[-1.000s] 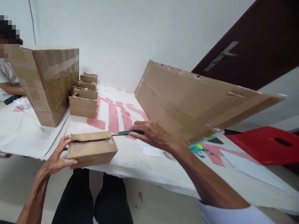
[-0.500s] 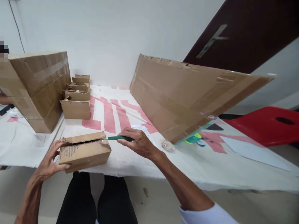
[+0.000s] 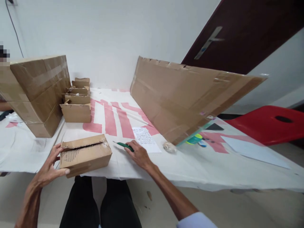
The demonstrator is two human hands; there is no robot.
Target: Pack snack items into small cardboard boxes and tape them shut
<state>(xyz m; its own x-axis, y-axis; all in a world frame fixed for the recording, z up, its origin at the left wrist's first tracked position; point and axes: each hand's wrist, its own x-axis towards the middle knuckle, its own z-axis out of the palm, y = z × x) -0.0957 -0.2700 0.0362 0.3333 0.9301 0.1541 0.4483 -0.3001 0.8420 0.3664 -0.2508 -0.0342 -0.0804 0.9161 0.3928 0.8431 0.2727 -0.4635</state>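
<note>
A small cardboard box [image 3: 89,158] rests at the table's front edge, a dark ragged slit running along its top. My left hand [image 3: 48,167] grips the box's left end, fingers behind and thumb on the front. In my right hand [image 3: 140,153] is a green-handled craft knife [image 3: 124,145], its thin metal tip pointing left, a short gap away from the box's right end. Just beyond that hand lies a white sheet of paper [image 3: 147,139] with printed drawings.
Large taped cartons [image 3: 40,95] stand at left, with several small open boxes [image 3: 77,112] beside them. A big cardboard panel [image 3: 180,98] leans across the table's right. Near it are a tape roll [image 3: 170,147], a green-yellow item [image 3: 194,139], a white sheet [image 3: 254,152] and a red chair [image 3: 263,123].
My right hand has drawn the knife away from the box's slit, to the right and slightly down. The printed paper shows more fully. My left hand keeps its hold on the box.
</note>
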